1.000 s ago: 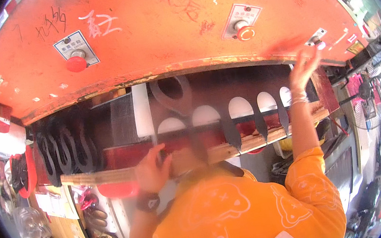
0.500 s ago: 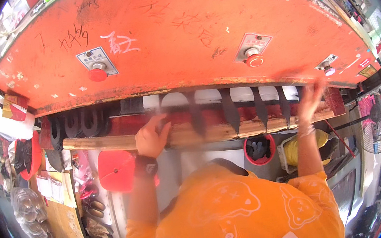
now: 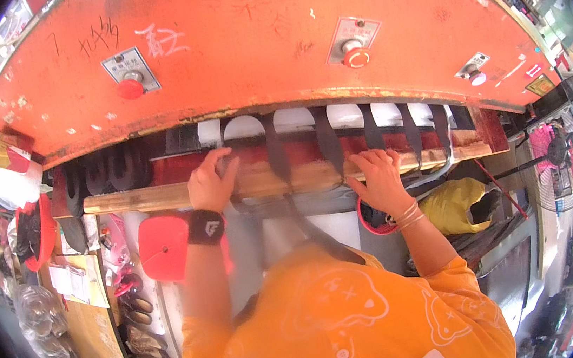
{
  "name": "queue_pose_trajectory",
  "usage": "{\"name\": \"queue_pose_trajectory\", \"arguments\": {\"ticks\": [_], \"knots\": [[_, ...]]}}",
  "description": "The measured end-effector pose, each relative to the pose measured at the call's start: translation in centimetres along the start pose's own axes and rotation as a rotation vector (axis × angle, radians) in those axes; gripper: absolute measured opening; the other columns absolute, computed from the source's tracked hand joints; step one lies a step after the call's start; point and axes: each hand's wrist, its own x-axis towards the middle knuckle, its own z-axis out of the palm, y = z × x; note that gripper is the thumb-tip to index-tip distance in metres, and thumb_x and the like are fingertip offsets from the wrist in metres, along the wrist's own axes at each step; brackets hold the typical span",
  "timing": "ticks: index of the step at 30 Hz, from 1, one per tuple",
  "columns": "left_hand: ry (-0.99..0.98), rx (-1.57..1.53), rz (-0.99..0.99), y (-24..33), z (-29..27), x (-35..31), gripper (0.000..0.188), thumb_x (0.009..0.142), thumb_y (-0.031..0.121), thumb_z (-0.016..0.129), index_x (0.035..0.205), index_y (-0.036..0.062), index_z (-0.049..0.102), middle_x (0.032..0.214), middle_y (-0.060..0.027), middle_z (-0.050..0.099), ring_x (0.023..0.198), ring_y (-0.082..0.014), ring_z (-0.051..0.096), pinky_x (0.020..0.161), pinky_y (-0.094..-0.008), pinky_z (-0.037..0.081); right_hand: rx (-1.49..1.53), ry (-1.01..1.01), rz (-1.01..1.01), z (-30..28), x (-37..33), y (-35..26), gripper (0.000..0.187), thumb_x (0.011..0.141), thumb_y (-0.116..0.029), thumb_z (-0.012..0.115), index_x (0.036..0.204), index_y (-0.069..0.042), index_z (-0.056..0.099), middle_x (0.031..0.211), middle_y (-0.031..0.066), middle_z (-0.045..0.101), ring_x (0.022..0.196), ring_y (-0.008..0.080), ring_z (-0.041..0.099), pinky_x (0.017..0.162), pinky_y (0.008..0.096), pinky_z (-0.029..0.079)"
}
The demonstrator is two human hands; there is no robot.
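Observation:
My left hand [image 3: 211,182] is at the left part of a wooden-edged board [image 3: 137,199], its thumb and forefinger apart. My right hand [image 3: 379,177] bends over the board's front edge among dark strips, its fingers spread. The strips belong to a black sheet [image 3: 328,142] with rounded cut-outs that show white behind them. They hang over the red surface and the wooden edge. One loose dark strip [image 3: 313,229] droops toward my orange shirt. Black U-shaped pieces [image 3: 119,168] lie at the board's left end.
Above the board stands an orange machine front [image 3: 237,57] with a red button [image 3: 130,87], another red button [image 3: 356,56] and a small pale one [image 3: 476,77]. Below are a red stool [image 3: 165,246], a red bucket [image 3: 375,224] and a yellow sack [image 3: 453,206]. A fan [image 3: 556,173] stands right.
My right hand has moved left from the board's right end to the strips. My left hand stays near the same part of the board. A loose strip now hangs toward my shirt.

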Motion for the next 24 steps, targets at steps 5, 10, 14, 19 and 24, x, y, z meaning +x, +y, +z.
{"name": "queue_pose_trajectory", "arguments": {"ticks": [5, 10, 14, 19, 24], "knots": [[-0.063, 0.039, -0.029, -0.2, -0.1, -2.0, 0.028, 0.079, 0.030, 0.071, 0.103, 0.0167, 0.065, 0.065, -0.0106, 0.060, 0.061, -0.0314, 0.061, 0.056, -0.0413, 0.048, 0.009, -0.251, 0.051, -0.3, -1.3, -0.2, 0.048, 0.076, -0.027, 0.069, 0.121, -0.012, 0.058, 0.107, 0.0104, 0.062, 0.110, 0.0284, 0.051, 0.097, 0.0449, 0.031], [-0.161, 0.048, -0.065, 0.1, -1.4, -7.1, 0.032, 0.079, 0.031, 0.072, 0.107, 0.0181, 0.064, 0.070, -0.0101, 0.062, 0.064, -0.0306, 0.062, 0.058, -0.0412, 0.048, 0.258, -0.738, 0.121, -3.6, 0.2, 0.4, 0.022, 0.081, -0.030, 0.059, 0.085, -0.011, 0.069, 0.082, 0.0134, 0.067, 0.082, 0.0339, 0.063, 0.073, 0.0434, 0.048], [-0.205, 0.010, -0.074, 0.9, -2.8, -11.4, 0.035, 0.076, 0.025, 0.073, 0.108, 0.0138, 0.064, 0.083, -0.0115, 0.066, 0.070, -0.0296, 0.064, 0.063, -0.0388, 0.050, 0.387, -0.235, -0.095, -1.8, 4.9, -2.7, 0.042, 0.078, -0.038, 0.068, 0.106, -0.007, 0.063, 0.103, 0.0178, 0.063, 0.098, 0.0354, 0.059, 0.086, 0.0417, 0.047], [-0.177, 0.024, 0.008, 2.2, -4.6, -16.1, 0.035, 0.073, 0.014, 0.075, 0.105, 0.0056, 0.064, 0.093, -0.0140, 0.067, 0.074, -0.0304, 0.065, 0.066, -0.0351, 0.050, 0.250, -0.094, -0.218, 4.5, 6.7, -12.5, 0.090, 0.065, -0.043, 0.077, 0.139, -0.012, 0.035, 0.140, 0.0244, 0.032, 0.126, 0.0499, 0.031, 0.101, 0.0569, 0.032], [-0.239, -0.039, -0.058, 2.9, -6.2, -20.0, 0.036, 0.070, 0.011, 0.075, 0.103, 0.0048, 0.064, 0.087, -0.0153, 0.067, 0.073, -0.0312, 0.064, 0.065, -0.0365, 0.050, 0.381, -0.123, -0.238, 2.7, 4.1, -12.1, 0.073, 0.059, -0.031, 0.077, 0.126, -0.015, 0.054, 0.140, 0.0209, 0.035, 0.122, 0.0496, 0.035, 0.098, 0.0567, 0.034]]}}
